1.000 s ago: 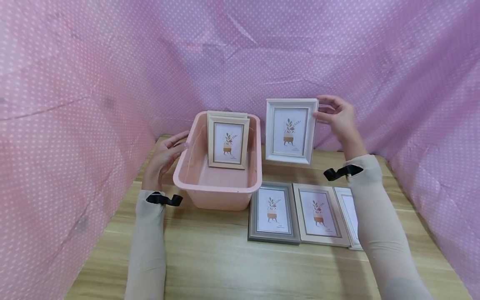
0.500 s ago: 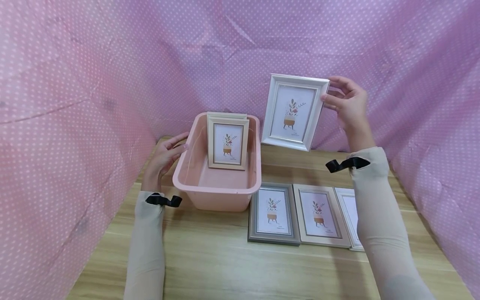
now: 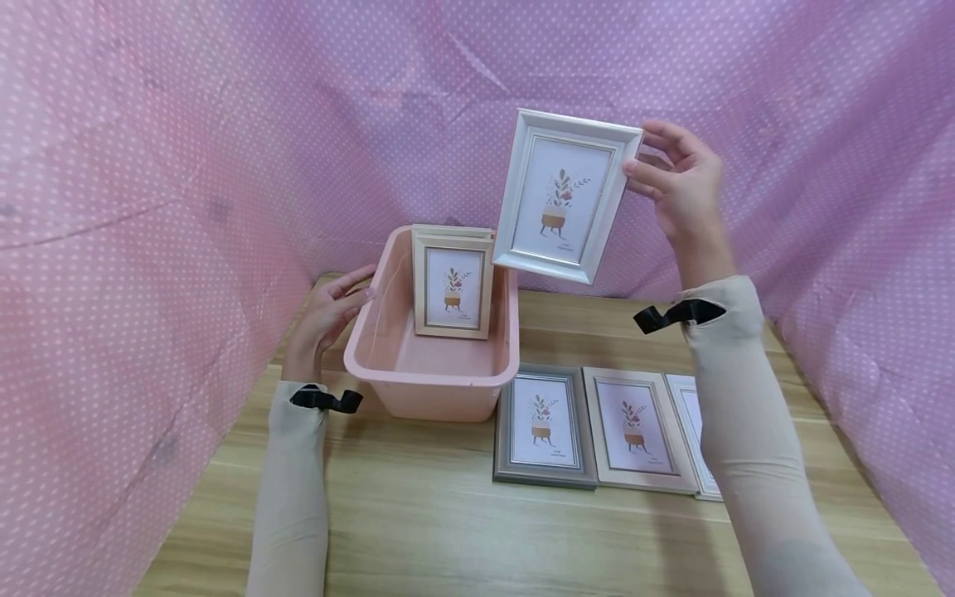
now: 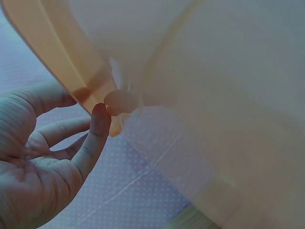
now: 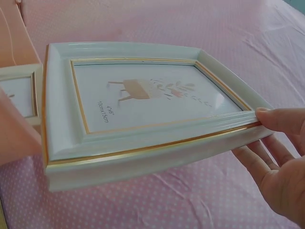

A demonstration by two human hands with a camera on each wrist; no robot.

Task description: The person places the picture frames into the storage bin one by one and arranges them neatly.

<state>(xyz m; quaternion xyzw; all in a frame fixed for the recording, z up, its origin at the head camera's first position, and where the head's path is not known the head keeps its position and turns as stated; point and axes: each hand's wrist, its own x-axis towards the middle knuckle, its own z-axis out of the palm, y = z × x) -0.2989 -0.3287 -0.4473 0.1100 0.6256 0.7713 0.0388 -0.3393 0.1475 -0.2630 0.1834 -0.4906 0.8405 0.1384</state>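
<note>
Underneath, a pale wood-grain tabletop [image 3: 418, 514], streaked from side to side in yellow-brown, with a faint sheen toward the front and a soft shadow at the right. Around the back and sides, a pink-to-lilac hanging fabric [image 3: 418, 83] with small white polka dots, creased and rippled. Left of centre on the tabletop, a rectangular pink plastic basin [image 3: 431, 376]; inside, propped nearly upright toward the back, a cream rectangular picture frame [image 3: 453, 288] in front of a second pale picture frame [image 3: 451, 229]. At the basin's left rim, the left hand [image 3: 328, 311], pinching it between thumb and fingers. Raised off the tabletop near the basin's back right corner, slightly tilted, a white gold-lined picture frame [image 3: 564, 199], grasped at its right edge by the right hand [image 3: 686, 181]. Flat beside the basin, in a row: a grey picture frame [image 3: 545, 427], a beige picture frame [image 3: 640, 429] and a thin-edged white picture frame [image 3: 688, 414], partly hidden by the beige right sleeve [image 3: 753, 431].
</note>
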